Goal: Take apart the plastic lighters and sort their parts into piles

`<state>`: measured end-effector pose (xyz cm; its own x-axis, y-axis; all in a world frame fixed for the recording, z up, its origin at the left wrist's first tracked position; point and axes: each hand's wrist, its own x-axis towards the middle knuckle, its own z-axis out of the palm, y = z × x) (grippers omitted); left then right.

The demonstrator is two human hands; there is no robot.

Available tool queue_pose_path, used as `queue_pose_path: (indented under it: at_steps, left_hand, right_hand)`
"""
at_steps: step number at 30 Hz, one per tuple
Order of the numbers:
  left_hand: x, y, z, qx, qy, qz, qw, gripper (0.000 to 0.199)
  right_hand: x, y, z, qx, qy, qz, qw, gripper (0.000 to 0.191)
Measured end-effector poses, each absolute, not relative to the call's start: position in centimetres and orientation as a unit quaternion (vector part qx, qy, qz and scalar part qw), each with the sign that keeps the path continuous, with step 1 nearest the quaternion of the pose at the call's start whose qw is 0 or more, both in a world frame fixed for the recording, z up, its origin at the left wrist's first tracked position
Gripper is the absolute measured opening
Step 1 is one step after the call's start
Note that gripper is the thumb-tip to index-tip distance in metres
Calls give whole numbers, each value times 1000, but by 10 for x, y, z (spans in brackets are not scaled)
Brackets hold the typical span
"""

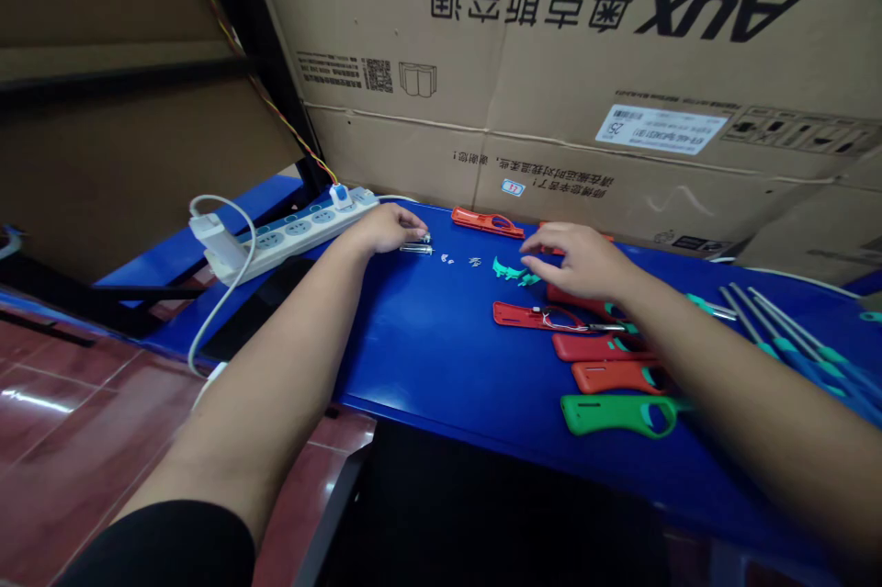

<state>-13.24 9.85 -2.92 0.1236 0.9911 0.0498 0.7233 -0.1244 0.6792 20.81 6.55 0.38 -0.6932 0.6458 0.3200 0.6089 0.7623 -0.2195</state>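
At the far left of the blue table, my left hand [391,227] is closed, its fingertips pinching the end of a small clear tube, mostly hidden by the fingers. Another small clear tube [414,248] lies just below them. My right hand [575,258] hovers with thumb and fingers apart, nothing visible between them. Several turquoise plastic pieces [510,271] are beside and partly under its fingertips. Tiny white parts [446,259] and small metal bits [475,263] lie between the hands. An opened red lighter half [518,315] with a white wire lies nearer to me.
An orange-red lighter shell [486,221] lies by the cardboard box [524,91] at the back. Red, orange and green lighters [599,414] line the right, partly under my forearm, with metal rods [778,321] beyond. A power strip [296,233] with a white cable stands left.
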Motion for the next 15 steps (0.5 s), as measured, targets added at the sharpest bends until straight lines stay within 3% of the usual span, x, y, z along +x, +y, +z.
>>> queue_pose_path:
  at_steps: [9,15]
  left_hand:
    - [-135,94,-30,734,605,217,218,36]
    - [-115,94,-33,736,623,232,127,35]
  right_hand:
    - [283,36,0,-406,-890,59,199,22]
    - [300,23,-2,-353,-924,134,55,25]
